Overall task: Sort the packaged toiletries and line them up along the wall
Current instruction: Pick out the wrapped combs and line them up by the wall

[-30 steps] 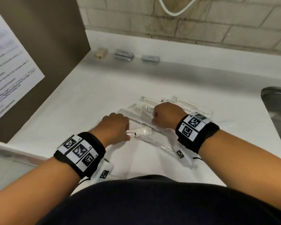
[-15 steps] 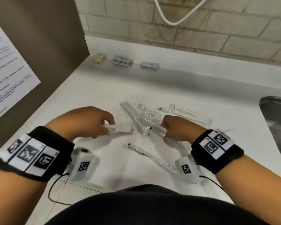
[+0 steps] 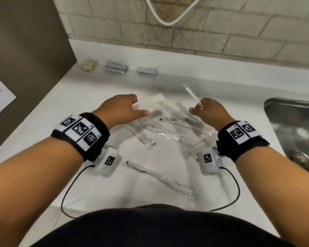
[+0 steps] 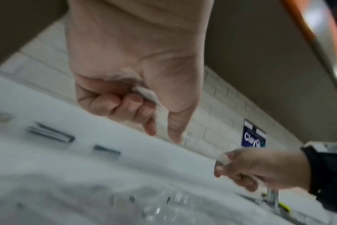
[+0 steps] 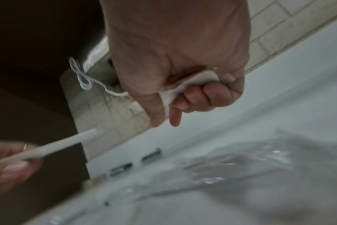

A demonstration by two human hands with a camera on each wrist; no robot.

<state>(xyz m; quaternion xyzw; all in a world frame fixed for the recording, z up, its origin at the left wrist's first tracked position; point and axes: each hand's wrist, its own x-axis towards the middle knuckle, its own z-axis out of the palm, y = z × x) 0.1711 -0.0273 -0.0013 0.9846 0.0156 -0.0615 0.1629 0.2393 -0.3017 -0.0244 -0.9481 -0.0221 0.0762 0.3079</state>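
The packaged toiletries (image 3: pixel 169 132) mostly lie mid-counter; half a second ago both hands were low, now the left hand (image 3: pixel 122 108) grips a comb (image 3: pixel 150 100) and the right hand (image 3: pixel 210 111) a white stick (image 3: pixel 193 94) (both lifted), ready for the far wall row.

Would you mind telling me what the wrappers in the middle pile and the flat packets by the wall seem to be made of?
The wrappers in the pile look like thin clear plastic film: glossy, crinkled, see-through. The flat packets by the wall look like silvery foil or metallised film, with a dull grey sheen; which of the two is unclear.
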